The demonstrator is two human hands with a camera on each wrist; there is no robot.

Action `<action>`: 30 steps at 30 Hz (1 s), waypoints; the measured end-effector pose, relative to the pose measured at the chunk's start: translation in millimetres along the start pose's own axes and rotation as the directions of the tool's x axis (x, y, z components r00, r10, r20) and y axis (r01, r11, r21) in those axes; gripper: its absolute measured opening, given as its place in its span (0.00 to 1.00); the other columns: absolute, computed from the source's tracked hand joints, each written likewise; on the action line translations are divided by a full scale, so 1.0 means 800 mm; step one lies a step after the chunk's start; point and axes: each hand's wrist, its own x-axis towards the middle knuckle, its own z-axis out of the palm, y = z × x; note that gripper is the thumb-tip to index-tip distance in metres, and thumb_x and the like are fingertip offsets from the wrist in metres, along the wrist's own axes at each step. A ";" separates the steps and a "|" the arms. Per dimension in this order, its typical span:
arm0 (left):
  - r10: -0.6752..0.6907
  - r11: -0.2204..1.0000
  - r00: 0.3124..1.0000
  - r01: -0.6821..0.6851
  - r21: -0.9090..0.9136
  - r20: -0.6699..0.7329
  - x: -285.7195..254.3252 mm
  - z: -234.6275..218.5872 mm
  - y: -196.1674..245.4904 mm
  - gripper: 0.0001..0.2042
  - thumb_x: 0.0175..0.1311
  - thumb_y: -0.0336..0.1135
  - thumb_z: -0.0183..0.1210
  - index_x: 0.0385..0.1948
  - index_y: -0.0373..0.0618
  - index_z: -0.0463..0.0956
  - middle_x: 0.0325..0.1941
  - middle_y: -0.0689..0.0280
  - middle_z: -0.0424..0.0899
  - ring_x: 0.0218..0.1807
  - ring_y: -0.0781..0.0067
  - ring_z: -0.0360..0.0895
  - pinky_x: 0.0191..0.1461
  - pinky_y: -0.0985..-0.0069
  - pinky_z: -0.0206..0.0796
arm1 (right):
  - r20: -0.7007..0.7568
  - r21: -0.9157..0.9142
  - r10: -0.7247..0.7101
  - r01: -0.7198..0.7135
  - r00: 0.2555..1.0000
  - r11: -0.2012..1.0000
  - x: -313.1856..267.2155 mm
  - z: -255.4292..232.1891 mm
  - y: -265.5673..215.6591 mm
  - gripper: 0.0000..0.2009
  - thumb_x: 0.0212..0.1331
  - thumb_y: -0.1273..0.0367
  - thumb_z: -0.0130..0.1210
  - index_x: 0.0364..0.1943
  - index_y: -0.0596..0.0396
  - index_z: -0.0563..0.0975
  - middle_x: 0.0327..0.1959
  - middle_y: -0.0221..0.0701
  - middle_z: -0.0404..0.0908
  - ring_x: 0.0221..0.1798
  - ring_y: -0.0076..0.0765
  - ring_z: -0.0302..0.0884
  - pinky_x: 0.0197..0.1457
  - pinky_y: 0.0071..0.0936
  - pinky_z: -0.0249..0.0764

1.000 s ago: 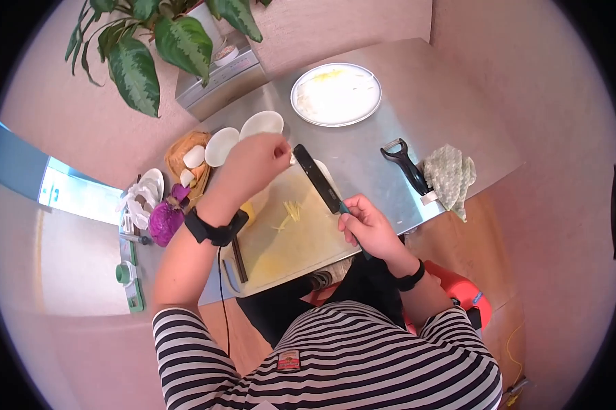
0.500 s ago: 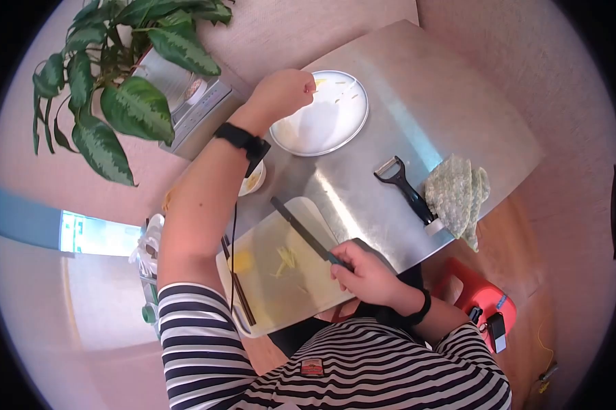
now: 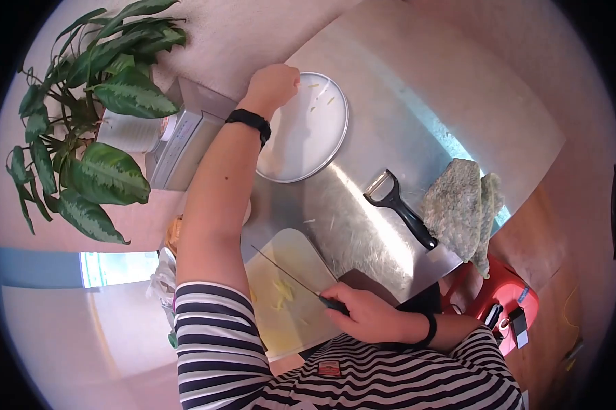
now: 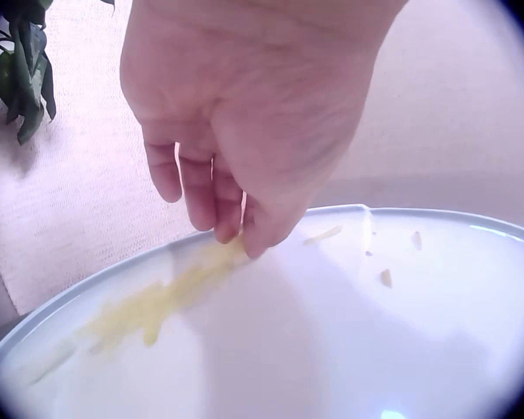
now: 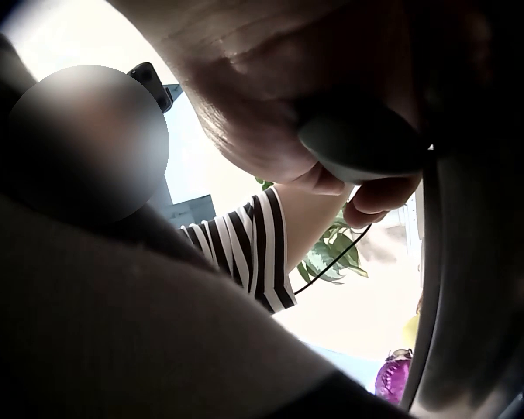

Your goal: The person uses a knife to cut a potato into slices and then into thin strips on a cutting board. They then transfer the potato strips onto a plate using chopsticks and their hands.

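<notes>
At the far rim of the white plate (image 3: 325, 140), my left hand (image 3: 277, 85) reaches down. In the left wrist view the thumb and fingertips of that hand (image 4: 253, 113) pinch together at one end of a row of yellow strips (image 4: 162, 305) along the rim. A few loose pieces lie elsewhere on the plate. My right hand (image 3: 373, 316) grips the dark handle of a knife (image 3: 287, 270), whose blade is over the cutting board (image 3: 311, 263). More yellow strips (image 3: 282, 292) lie on that board. The handle end (image 5: 358, 144) shows dark in the right wrist view.
A black peeler (image 3: 407, 217) and a folded cloth (image 3: 455, 205) lie on the metal table's right part. A metal box (image 3: 188, 147) and a leafy plant (image 3: 110, 174) stand at the left. A red stool (image 3: 506, 294) is at the right. Purple cabbage (image 5: 393, 375) shows in the right wrist view.
My left hand has moved from over the board out to the plate's far rim. My right hand keeps the knife, its blade now more edge-on. The head view has swung.
</notes>
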 end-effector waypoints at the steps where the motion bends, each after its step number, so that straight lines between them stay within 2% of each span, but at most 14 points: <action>1: -0.037 0.999 0.998 0.035 0.035 0.044 0.001 0.000 0.000 0.07 0.55 0.33 0.57 0.33 0.46 0.83 0.37 0.57 0.85 0.42 0.51 0.82 0.46 0.59 0.73 | -0.003 0.007 -0.001 0.001 1.000 1.000 0.001 0.000 0.001 0.15 0.66 0.70 0.55 0.53 0.60 0.69 0.40 0.45 0.80 0.43 0.47 0.82 0.47 0.35 0.75; 3: -0.073 0.995 0.993 0.067 0.072 0.091 0.001 -0.001 -0.002 0.08 0.56 0.34 0.58 0.34 0.46 0.83 0.38 0.57 0.86 0.43 0.51 0.82 0.47 0.60 0.73 | -0.004 0.033 -0.029 0.029 1.000 0.999 0.001 0.000 0.002 0.16 0.66 0.69 0.54 0.54 0.61 0.67 0.38 0.49 0.79 0.41 0.54 0.80 0.44 0.40 0.74; 5: -0.015 0.999 0.997 0.018 -0.030 0.074 0.001 0.002 -0.015 0.09 0.56 0.36 0.60 0.36 0.47 0.84 0.39 0.58 0.86 0.44 0.53 0.82 0.48 0.61 0.73 | -0.007 0.039 -0.035 0.035 0.999 0.999 0.000 0.001 0.004 0.16 0.66 0.69 0.54 0.54 0.61 0.67 0.38 0.50 0.79 0.41 0.55 0.80 0.44 0.40 0.74; 8: -0.018 0.998 0.999 0.019 -0.058 0.029 -0.004 0.000 -0.027 0.11 0.56 0.39 0.63 0.38 0.47 0.84 0.39 0.59 0.86 0.44 0.54 0.82 0.48 0.61 0.73 | -0.021 0.033 -0.063 0.063 0.998 0.997 0.000 0.003 0.007 0.16 0.66 0.69 0.54 0.54 0.60 0.67 0.37 0.50 0.78 0.40 0.55 0.80 0.43 0.40 0.74; 11: 0.034 0.999 0.998 -0.035 -0.023 -0.053 -0.007 0.003 -0.035 0.10 0.55 0.39 0.63 0.36 0.47 0.85 0.38 0.58 0.86 0.44 0.53 0.82 0.48 0.61 0.73 | -0.033 0.022 -0.081 0.082 0.996 0.996 0.000 0.004 0.010 0.16 0.66 0.69 0.54 0.54 0.60 0.67 0.36 0.49 0.79 0.38 0.55 0.80 0.41 0.40 0.74; 13: 0.007 1.000 1.000 -0.007 0.031 -0.003 -0.007 0.004 -0.037 0.10 0.55 0.39 0.63 0.36 0.48 0.85 0.38 0.57 0.86 0.44 0.53 0.82 0.49 0.61 0.73 | -0.031 0.018 -0.079 0.079 0.996 0.997 0.000 0.003 0.009 0.16 0.67 0.69 0.54 0.54 0.60 0.67 0.36 0.49 0.79 0.38 0.55 0.80 0.41 0.40 0.73; 15: -0.022 0.996 0.999 0.018 0.084 0.047 -0.009 0.001 -0.035 0.10 0.55 0.40 0.63 0.35 0.48 0.86 0.39 0.57 0.85 0.44 0.53 0.82 0.49 0.61 0.73 | 0.005 0.041 0.018 -0.018 1.000 0.999 -0.001 0.000 0.003 0.15 0.66 0.69 0.55 0.53 0.60 0.69 0.40 0.44 0.80 0.43 0.44 0.82 0.47 0.34 0.75; 17: -0.065 0.996 0.994 0.058 0.068 0.093 -0.011 0.000 -0.035 0.10 0.57 0.41 0.62 0.33 0.48 0.86 0.39 0.58 0.85 0.45 0.53 0.81 0.49 0.60 0.73 | 0.002 0.029 0.024 -0.024 1.000 0.999 -0.001 -0.001 0.002 0.15 0.66 0.69 0.55 0.53 0.60 0.69 0.39 0.43 0.80 0.42 0.43 0.82 0.47 0.33 0.75; 21: -0.117 0.987 0.986 0.102 0.126 0.119 -0.018 -0.015 -0.040 0.11 0.60 0.42 0.58 0.35 0.48 0.85 0.40 0.58 0.86 0.45 0.52 0.81 0.48 0.60 0.72 | -0.002 0.040 0.068 -0.068 0.998 0.997 0.000 -0.001 -0.002 0.15 0.67 0.69 0.55 0.53 0.60 0.69 0.38 0.42 0.81 0.42 0.40 0.82 0.47 0.32 0.75; 23: -0.080 0.997 0.997 0.080 -0.005 0.016 -0.041 -0.034 -0.040 0.13 0.63 0.42 0.55 0.38 0.47 0.84 0.38 0.57 0.86 0.45 0.51 0.81 0.47 0.60 0.72 | -0.038 0.017 0.040 -0.040 0.998 0.999 0.001 0.003 0.002 0.15 0.67 0.69 0.55 0.53 0.60 0.69 0.38 0.41 0.81 0.40 0.37 0.82 0.45 0.31 0.75; 25: -0.104 0.994 0.995 0.104 -0.040 -0.002 -0.067 -0.058 -0.036 0.13 0.64 0.41 0.55 0.39 0.46 0.83 0.39 0.56 0.86 0.44 0.50 0.81 0.47 0.61 0.72 | -0.070 -0.009 0.011 -0.012 0.997 1.000 -0.001 0.005 0.001 0.15 0.67 0.69 0.54 0.53 0.60 0.69 0.37 0.39 0.81 0.38 0.33 0.81 0.44 0.30 0.75; 27: -0.126 0.989 0.992 0.124 -0.078 -0.024 -0.102 -0.085 -0.027 0.13 0.64 0.40 0.55 0.41 0.45 0.83 0.39 0.56 0.86 0.43 0.50 0.81 0.46 0.61 0.72 | -0.085 0.053 0.074 -0.070 0.994 0.996 -0.001 0.003 -0.007 0.15 0.67 0.68 0.54 0.52 0.60 0.69 0.39 0.47 0.81 0.42 0.47 0.82 0.46 0.36 0.75; 28: -0.152 0.980 0.985 0.140 -0.143 -0.078 -0.127 -0.098 -0.020 0.13 0.64 0.41 0.56 0.41 0.44 0.83 0.37 0.56 0.86 0.41 0.52 0.82 0.45 0.63 0.71 | -0.079 0.044 0.078 -0.075 0.994 0.996 0.001 0.003 -0.009 0.15 0.67 0.68 0.54 0.52 0.60 0.69 0.39 0.47 0.81 0.42 0.47 0.82 0.46 0.36 0.75; 30: -0.216 0.955 0.970 0.186 -0.232 -0.112 -0.179 -0.119 0.003 0.13 0.64 0.41 0.57 0.40 0.42 0.83 0.36 0.56 0.86 0.39 0.53 0.82 0.44 0.64 0.71 | -0.130 0.012 0.074 -0.073 0.989 0.997 -0.001 0.006 -0.009 0.15 0.67 0.68 0.54 0.52 0.61 0.69 0.40 0.43 0.82 0.38 0.38 0.82 0.44 0.33 0.76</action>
